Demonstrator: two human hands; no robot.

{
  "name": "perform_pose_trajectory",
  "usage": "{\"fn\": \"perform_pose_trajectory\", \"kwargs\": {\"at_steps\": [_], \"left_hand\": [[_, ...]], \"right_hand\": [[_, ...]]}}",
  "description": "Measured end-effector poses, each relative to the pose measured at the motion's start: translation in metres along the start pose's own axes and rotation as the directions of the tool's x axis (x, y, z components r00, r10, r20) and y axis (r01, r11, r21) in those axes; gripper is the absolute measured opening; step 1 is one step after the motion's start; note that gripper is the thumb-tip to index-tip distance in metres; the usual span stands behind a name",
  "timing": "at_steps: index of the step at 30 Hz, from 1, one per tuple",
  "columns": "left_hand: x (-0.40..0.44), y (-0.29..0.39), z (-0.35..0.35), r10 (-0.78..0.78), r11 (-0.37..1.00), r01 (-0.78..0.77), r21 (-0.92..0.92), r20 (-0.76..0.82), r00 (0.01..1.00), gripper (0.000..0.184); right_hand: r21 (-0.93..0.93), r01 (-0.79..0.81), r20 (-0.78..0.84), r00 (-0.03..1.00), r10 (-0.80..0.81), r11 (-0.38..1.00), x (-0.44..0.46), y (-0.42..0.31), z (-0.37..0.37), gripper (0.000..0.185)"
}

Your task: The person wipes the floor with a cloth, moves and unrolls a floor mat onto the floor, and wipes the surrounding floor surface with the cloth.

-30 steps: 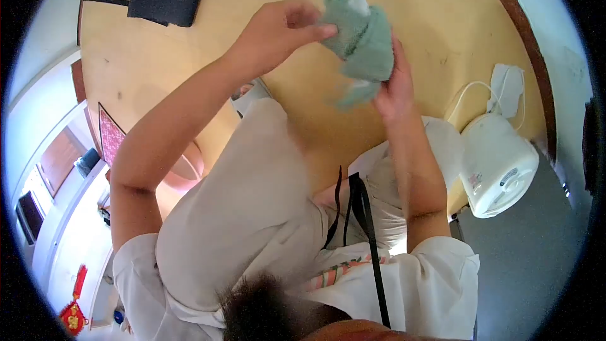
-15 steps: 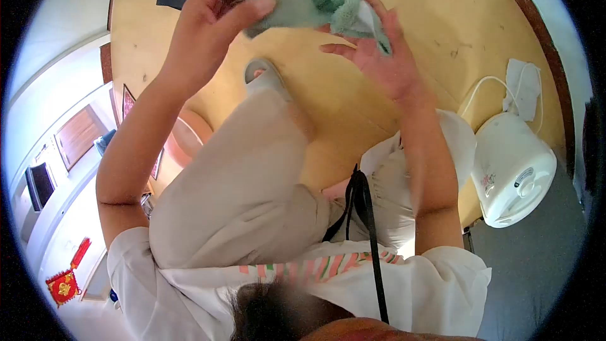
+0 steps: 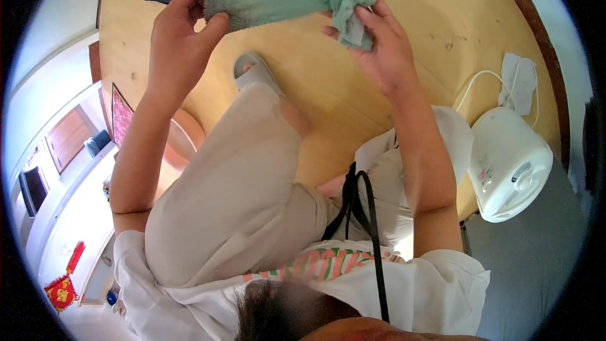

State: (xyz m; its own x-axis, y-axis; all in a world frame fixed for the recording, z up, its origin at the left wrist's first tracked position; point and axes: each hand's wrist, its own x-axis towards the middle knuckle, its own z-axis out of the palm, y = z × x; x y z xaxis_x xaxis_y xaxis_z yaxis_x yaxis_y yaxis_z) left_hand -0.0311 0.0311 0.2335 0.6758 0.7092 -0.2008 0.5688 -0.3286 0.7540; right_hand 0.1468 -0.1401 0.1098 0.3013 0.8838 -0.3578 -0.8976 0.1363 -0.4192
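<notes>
A pale green fluffy cloth [image 3: 268, 1] with a white underside is stretched between my two hands near the top of the view, above the floor. My left hand [image 3: 186, 31] holds its left end, with the thumb below and the fingers along the edge. At the other end the cloth is bunched and folded, and my right hand [image 3: 382, 44] is closed round that part with its thumb on top. The cloth's upper edge runs out of the view.
A white lidded electric appliance [image 3: 510, 164] with a cord stands at the right, beside a whitish cloth [image 3: 519, 83]. My slippered foot [image 3: 252, 71] rests on the yellowish floor [image 3: 454, 19]. A round pinkish basin [image 3: 183, 137] is partly hidden behind my left arm.
The cloth is spread wider, and more of its white underside shows. My left hand has moved left and slightly down with its end. My right hand's thumb now lies over the bunched end.
</notes>
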Motion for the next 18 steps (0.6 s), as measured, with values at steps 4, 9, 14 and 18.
{"fn": "perform_pose_trajectory", "kwargs": {"at_steps": [4, 9, 14, 18], "left_hand": [[0.002, -0.011, 0.002, -0.051, 0.998, 0.051, 0.025, -0.012, 0.999, 0.030], [-0.002, -0.019, -0.002, -0.076, 0.997, 0.075, -0.028, -0.046, 0.996, 0.020], [-0.011, -0.011, -0.002, -0.087, 0.995, 0.079, -0.058, -0.165, 0.982, 0.018], [-0.011, -0.031, -0.008, 0.222, 0.974, -0.225, 0.025, -0.294, 0.930, 0.018]], "right_hand": [[0.123, -0.056, -0.008, 0.998, 0.057, 0.991, 0.000, 0.007, -0.006, 0.032], [0.337, -0.307, 0.267, 0.938, 0.223, 0.890, 0.010, 0.019, -0.037, 0.032], [0.053, -0.234, 0.000, 0.972, 0.234, 0.971, 0.007, 0.024, -0.035, 0.033], [-0.132, -0.061, -0.212, 0.977, 0.032, 0.989, 0.007, 0.037, -0.039, 0.032]]}}
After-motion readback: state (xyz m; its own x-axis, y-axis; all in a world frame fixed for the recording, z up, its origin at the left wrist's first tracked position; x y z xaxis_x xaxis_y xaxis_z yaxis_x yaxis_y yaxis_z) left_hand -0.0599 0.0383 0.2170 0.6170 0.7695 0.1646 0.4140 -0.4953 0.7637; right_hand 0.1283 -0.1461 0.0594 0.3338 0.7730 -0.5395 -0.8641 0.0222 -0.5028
